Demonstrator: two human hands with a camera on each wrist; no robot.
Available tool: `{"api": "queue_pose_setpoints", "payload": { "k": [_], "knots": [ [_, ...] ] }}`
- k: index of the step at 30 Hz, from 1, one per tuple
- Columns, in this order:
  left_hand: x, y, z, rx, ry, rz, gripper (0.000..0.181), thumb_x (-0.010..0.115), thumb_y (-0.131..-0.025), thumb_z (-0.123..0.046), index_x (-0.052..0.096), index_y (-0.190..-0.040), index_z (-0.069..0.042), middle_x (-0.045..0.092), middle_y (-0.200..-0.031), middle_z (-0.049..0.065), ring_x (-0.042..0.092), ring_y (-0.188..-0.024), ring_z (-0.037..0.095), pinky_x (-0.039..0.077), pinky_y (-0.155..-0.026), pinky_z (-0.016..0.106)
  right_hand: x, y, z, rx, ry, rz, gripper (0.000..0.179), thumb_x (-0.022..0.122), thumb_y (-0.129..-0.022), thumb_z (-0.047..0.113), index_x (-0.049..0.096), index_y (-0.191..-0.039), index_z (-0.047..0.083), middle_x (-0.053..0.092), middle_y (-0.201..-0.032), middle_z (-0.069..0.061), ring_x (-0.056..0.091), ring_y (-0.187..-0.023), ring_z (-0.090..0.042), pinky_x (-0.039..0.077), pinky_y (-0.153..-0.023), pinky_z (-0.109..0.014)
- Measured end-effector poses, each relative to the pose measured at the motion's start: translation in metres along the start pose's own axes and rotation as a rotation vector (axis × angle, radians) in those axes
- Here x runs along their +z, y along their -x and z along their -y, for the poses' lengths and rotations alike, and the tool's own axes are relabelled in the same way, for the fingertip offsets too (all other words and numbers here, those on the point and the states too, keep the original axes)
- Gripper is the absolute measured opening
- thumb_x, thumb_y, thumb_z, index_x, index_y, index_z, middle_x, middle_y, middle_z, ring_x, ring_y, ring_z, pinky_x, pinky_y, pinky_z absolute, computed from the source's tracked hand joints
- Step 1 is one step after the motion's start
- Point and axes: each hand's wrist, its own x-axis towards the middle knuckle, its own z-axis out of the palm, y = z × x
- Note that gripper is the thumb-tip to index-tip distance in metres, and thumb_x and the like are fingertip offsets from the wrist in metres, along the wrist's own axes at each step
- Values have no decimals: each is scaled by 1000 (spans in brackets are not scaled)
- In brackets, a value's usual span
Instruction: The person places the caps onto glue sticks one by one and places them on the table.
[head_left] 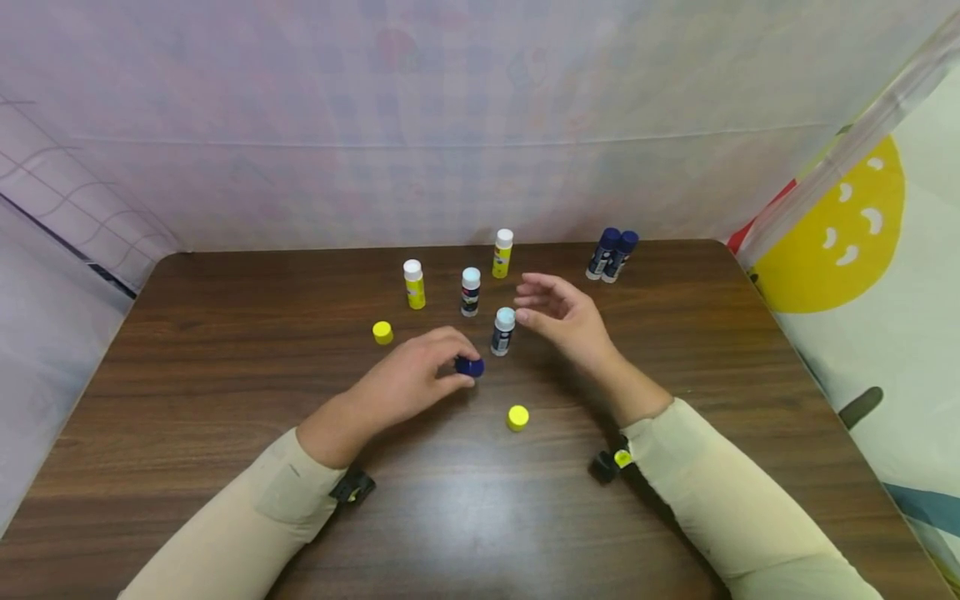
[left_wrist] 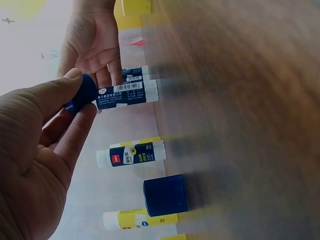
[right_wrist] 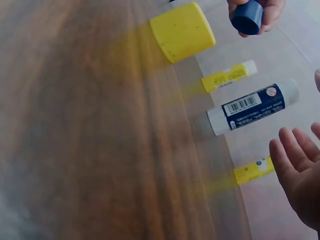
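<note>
My left hand (head_left: pixel 408 375) pinches a dark blue glue stick cap (left_wrist: pixel 85 92) between thumb and fingers, above the table. Just beyond it an uncapped navy glue stick (head_left: pixel 502 333) stands upright, its pale top showing. To the right of that stick, my right hand (head_left: pixel 566 321) is held with fingers extended and nothing in its grasp. Another uncapped navy glue stick (head_left: pixel 470 293) stands slightly farther back. Two uncapped yellow glue sticks, one on the left (head_left: pixel 415 286) and one at the back (head_left: pixel 502 254), are upright too. The left wrist view shows a second blue cap (left_wrist: pixel 165 195) on the table.
One yellow cap (head_left: pixel 382 332) lies left of the sticks, another yellow cap (head_left: pixel 517 417) nearer the front. Two capped navy glue sticks (head_left: pixel 611 256) stand together at the back right. A pale curtain (head_left: pixel 450 167) hangs behind the brown wooden table (head_left: pixel 187 375).
</note>
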Motion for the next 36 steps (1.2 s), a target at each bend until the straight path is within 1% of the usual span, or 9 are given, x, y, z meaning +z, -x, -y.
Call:
{"api": "queue_pose_setpoints", "payload": {
  "k": [4,9,12,15,19,27,30,33,36],
  "knots": [
    [1,0,1,15,-4,-13,29,79,-94,-19,71,-120,-8,70,-122,5,70,-110,18,60,-97,34,2,1,-1,-1,4,68,58,75,-92,0,54,-146,2,59,-138,-31,67,-119,-25,59,-96,-23],
    [1,0,1,36,-5,-26,29,79,-94,-18,72,-120,-7,70,-122,4,70,-110,17,60,-97,33,3,2,-3,25,44,142,67,77,-92,4,49,-152,8,58,-145,-25,63,-129,-31,58,-99,-27],
    [1,0,1,41,-3,-35,28,79,-94,-17,72,-120,-7,69,-123,4,69,-111,17,60,-97,33,3,2,-4,53,79,180,71,79,-92,9,47,-155,11,58,-149,-20,61,-132,-33,57,-104,-33],
    [1,0,1,38,6,-42,28,79,-94,-16,72,-120,-8,69,-124,4,69,-111,17,60,-97,33,4,1,-6,80,101,214,73,80,-92,13,45,-156,12,58,-151,-15,59,-135,-33,54,-110,-41],
    [1,0,1,39,12,-50,28,78,-95,-16,72,-120,-8,69,-124,4,70,-109,17,61,-96,32,4,0,-8,102,107,238,73,80,-92,13,45,-156,10,58,-152,-12,58,-137,-33,50,-114,-48],
    [0,0,0,31,12,-68,28,78,-95,-16,71,-121,-8,68,-124,3,70,-110,18,61,-96,31,3,-1,-11,131,92,259,65,78,-94,14,51,-153,10,60,-150,-12,56,-138,-32,47,-116,-53],
    [0,1,0,24,13,-68,28,78,-95,-16,71,-122,-9,68,-124,3,70,-110,18,61,-96,32,3,-2,-14,144,91,264,62,78,-94,16,53,-151,11,61,-149,-9,57,-136,-30,48,-114,-52],
    [-1,1,-1,20,12,-73,28,78,-95,-16,71,-121,-10,68,-124,2,70,-111,17,61,-96,33,4,-4,-16,156,95,265,59,79,-94,18,57,-148,11,62,-148,-8,59,-132,-28,51,-111,-48],
    [0,1,0,32,11,-85,28,78,-95,-15,71,-121,-9,68,-124,2,70,-111,17,61,-97,33,4,-5,-18,165,93,266,56,79,-94,19,59,-146,12,63,-146,-7,61,-130,-27,53,-109,-44]
  ]
}}
